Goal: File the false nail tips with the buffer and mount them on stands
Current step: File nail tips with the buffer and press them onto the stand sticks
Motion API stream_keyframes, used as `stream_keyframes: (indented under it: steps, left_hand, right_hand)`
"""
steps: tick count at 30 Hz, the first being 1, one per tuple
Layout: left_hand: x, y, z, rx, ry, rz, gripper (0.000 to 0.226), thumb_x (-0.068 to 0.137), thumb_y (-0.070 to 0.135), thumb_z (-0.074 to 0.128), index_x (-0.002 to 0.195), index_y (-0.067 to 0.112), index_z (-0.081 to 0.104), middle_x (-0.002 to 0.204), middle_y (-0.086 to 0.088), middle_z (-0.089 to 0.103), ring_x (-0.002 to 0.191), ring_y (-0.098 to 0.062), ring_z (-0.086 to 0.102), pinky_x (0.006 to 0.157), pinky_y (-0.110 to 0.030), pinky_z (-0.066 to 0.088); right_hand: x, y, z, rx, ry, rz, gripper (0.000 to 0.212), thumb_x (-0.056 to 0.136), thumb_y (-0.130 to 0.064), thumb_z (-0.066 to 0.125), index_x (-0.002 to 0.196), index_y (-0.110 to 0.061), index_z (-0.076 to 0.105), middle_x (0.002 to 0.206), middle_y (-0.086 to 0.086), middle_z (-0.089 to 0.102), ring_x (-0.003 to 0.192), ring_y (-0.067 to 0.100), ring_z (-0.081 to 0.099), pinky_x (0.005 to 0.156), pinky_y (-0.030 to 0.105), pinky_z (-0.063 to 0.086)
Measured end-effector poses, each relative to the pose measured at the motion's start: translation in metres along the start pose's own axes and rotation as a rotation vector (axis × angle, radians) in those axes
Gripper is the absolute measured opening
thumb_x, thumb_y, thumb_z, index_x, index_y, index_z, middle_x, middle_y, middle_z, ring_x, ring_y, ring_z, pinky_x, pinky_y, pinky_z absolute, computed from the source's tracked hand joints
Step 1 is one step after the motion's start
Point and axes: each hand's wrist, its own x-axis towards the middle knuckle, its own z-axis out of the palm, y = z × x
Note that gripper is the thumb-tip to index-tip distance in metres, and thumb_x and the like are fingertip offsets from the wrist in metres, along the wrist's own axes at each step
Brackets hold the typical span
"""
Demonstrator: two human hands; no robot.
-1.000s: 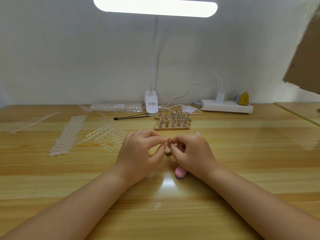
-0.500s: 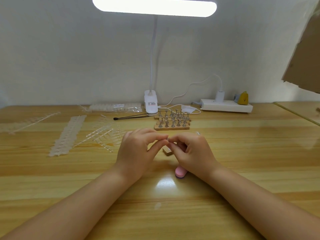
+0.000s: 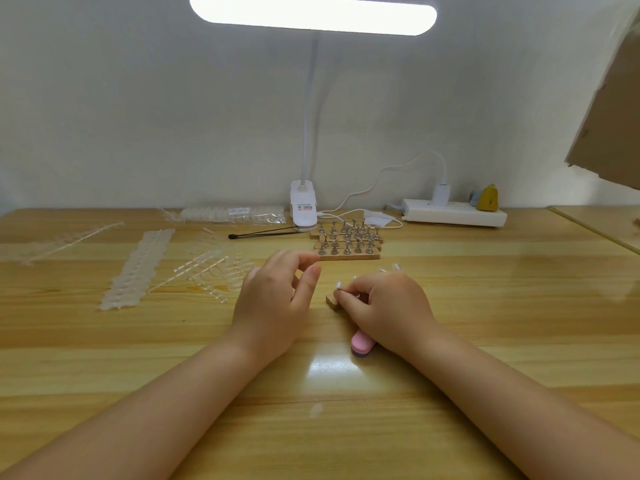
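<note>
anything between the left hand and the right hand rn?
Head view: bare table between left hand and right hand; wooden stand base pokes out at the right fingertips.

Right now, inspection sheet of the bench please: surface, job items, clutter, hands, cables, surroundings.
Surface: wooden table, glossy, lamp glare near the front.
Job's things: pink buffer lying under the right wrist; wooden stand block at the right fingertips; racks of metal stands behind.
Clutter: nail tip strips, bagged tips, black tool.
Grippers: left hand holds nothing, fingers loosely bent; right hand pinches a nail tip.
Cables: white lead to the power strip.
Surroundings: clip lamp, white wall, cardboard.
</note>
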Motion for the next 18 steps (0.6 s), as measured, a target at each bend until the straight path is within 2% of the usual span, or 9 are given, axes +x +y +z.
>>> stream_keyframes:
  steps: [4, 8, 10, 11, 13, 14, 16, 18]
  left_hand:
    - [0.0, 0.0, -0.001, 0.012, -0.012, -0.003, 0.021, 0.098, 0.031, 0.047, 0.111, 0.024, 0.062, 0.096, 0.021, 0.053, 0.082, 0.003, 0.053, 0.091, -0.043, 0.043]
    - [0.0, -0.001, 0.0, 0.01, -0.012, -0.002, 0.019, 0.098, 0.03, 0.047, 0.108, 0.024, 0.062, 0.094, 0.022, 0.053, 0.082, 0.003, 0.054, 0.09, -0.043, 0.044]
    - [0.0, -0.001, 0.0, 0.012, -0.012, -0.003, 0.018, 0.098, 0.029, 0.048, 0.107, 0.024, 0.062, 0.095, 0.02, 0.054, 0.082, 0.002, 0.054, 0.091, -0.042, 0.043]
    - [0.0, -0.002, 0.0, 0.014, -0.012, -0.004, 0.017, 0.097, 0.028, 0.049, 0.107, 0.024, 0.062, 0.095, 0.02, 0.054, 0.082, 0.002, 0.054, 0.091, -0.042, 0.043]
    - [0.001, -0.002, 0.0, 0.022, -0.012, -0.01, 0.017, 0.097, 0.027, 0.049, 0.108, 0.024, 0.062, 0.096, 0.02, 0.054, 0.082, 0.002, 0.055, 0.091, -0.042, 0.043]
    - [0.001, -0.002, 0.0, 0.028, -0.012, -0.013, 0.017, 0.097, 0.027, 0.049, 0.108, 0.024, 0.062, 0.096, 0.02, 0.053, 0.082, 0.002, 0.055, 0.091, -0.042, 0.044]
    - [0.002, -0.003, 0.0, 0.041, -0.016, -0.022, 0.018, 0.096, 0.026, 0.049, 0.109, 0.024, 0.062, 0.095, 0.021, 0.052, 0.082, 0.002, 0.054, 0.091, -0.042, 0.044]
    - [0.002, -0.003, 0.0, 0.049, -0.02, -0.028, 0.018, 0.096, 0.025, 0.049, 0.109, 0.023, 0.062, 0.095, 0.021, 0.051, 0.082, 0.002, 0.053, 0.091, -0.042, 0.044]
  right_hand:
    - [0.001, 0.0, -0.002, -0.163, 0.007, -0.044, 0.033, 0.093, -0.05, 0.047, 0.095, -0.031, 0.074, 0.079, -0.007, 0.069, 0.078, 0.014, 0.059, 0.077, 0.033, 0.05]
    - [0.0, -0.001, -0.005, -0.183, 0.041, -0.063, 0.037, 0.089, -0.05, 0.048, 0.084, -0.025, 0.074, 0.069, -0.005, 0.067, 0.069, 0.015, 0.059, 0.069, 0.03, 0.05]
    - [-0.001, -0.002, -0.011, -0.154, 0.075, -0.075, 0.036, 0.084, -0.047, 0.051, 0.07, -0.02, 0.07, 0.058, -0.005, 0.063, 0.06, 0.015, 0.056, 0.057, 0.025, 0.045]
    - [-0.001, -0.003, -0.016, -0.143, 0.105, -0.101, 0.034, 0.08, -0.044, 0.052, 0.061, -0.019, 0.064, 0.051, -0.006, 0.058, 0.054, 0.014, 0.052, 0.05, 0.023, 0.037]
    - [0.001, -0.001, -0.029, -0.128, 0.21, -0.181, 0.028, 0.072, -0.036, 0.053, 0.049, -0.019, 0.052, 0.043, -0.008, 0.046, 0.044, 0.014, 0.043, 0.044, 0.019, 0.025]
    - [0.005, 0.003, -0.038, -0.111, 0.258, -0.19, 0.025, 0.07, -0.033, 0.053, 0.048, -0.02, 0.051, 0.043, -0.008, 0.046, 0.043, 0.014, 0.043, 0.044, 0.019, 0.025]
    - [0.016, 0.018, -0.056, -0.072, 0.245, -0.11, 0.021, 0.072, -0.034, 0.054, 0.055, -0.023, 0.055, 0.05, -0.009, 0.052, 0.049, 0.013, 0.049, 0.046, 0.022, 0.028]
    - [0.026, 0.041, -0.07, -0.069, 0.084, 0.046, 0.011, 0.071, -0.042, 0.057, 0.073, -0.031, 0.059, 0.063, -0.01, 0.057, 0.061, 0.007, 0.053, 0.05, 0.025, 0.031]
